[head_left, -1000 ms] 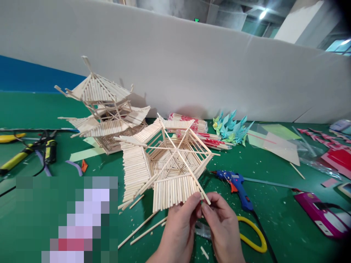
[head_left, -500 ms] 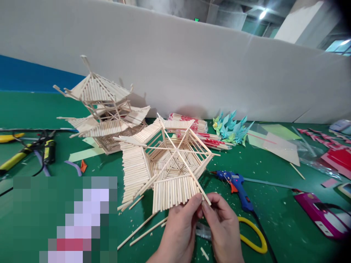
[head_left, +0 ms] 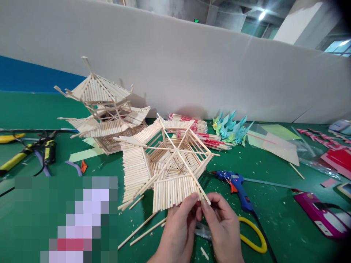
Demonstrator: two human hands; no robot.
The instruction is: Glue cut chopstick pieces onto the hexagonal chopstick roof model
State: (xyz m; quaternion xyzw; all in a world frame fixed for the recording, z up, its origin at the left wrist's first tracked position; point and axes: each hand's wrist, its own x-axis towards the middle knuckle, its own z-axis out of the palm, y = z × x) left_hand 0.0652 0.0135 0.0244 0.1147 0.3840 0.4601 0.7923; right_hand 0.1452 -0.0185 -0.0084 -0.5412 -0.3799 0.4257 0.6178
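Note:
A model pavilion of thin wooden sticks (head_left: 138, 170) stands before me, its six-sided frame partly covered by stick roof panels. My left hand (head_left: 179, 228) is closed at the front panel's right edge, thumb on top and fingers underneath. Right beside it, my right hand (head_left: 222, 223) pinches near the outer end of a diagonal rib at the front right corner. The fingertips of both hands nearly meet, and whatever lies between them is hidden. Loose wooden sticks (head_left: 148, 231) lie on the green table left of my hands.
A finished-looking stick pagoda (head_left: 101, 91) stands at the back left. Right of my hands lie a blue glue gun (head_left: 238, 186), a yellow-handled tool (head_left: 256, 233) and a magenta power strip (head_left: 315, 212). Pliers (head_left: 49, 148) lie left; stick packs (head_left: 211, 140) and folded paper (head_left: 233, 128) sit behind.
My left thumb has shifted slightly left and up along the panel's edge. The right hand and the model have stayed almost still.

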